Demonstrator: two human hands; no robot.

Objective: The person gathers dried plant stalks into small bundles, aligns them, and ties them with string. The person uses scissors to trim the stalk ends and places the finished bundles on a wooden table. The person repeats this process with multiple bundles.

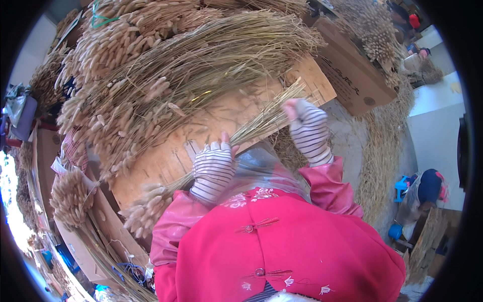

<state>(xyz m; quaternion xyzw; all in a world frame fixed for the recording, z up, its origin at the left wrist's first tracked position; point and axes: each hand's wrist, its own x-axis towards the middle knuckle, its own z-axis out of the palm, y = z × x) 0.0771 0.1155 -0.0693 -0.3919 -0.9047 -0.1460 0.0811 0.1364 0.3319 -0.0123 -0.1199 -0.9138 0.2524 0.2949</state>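
Observation:
My left hand (215, 165), in a striped fingerless glove, is closed around a bunch of dried bunny tail grass (259, 121). The bunch slants across my front, its fluffy heads (148, 207) at the lower left and its cut stem ends at the upper right. Beside those stem ends is my right hand (309, 127), gloved the same way, with its fingers curled in. Whether a stem is pinched there is too small to make out. Under the bunch lies a wooden board (173, 146), strewn with bits of straw.
A large heap of the same dried grass (201, 55) covers the board's far side. Another bunch (73, 199) stands at the left by cardboard (113, 226). A cardboard box (347, 70) sits at the far right, with loose straw (380, 156) on the floor nearby.

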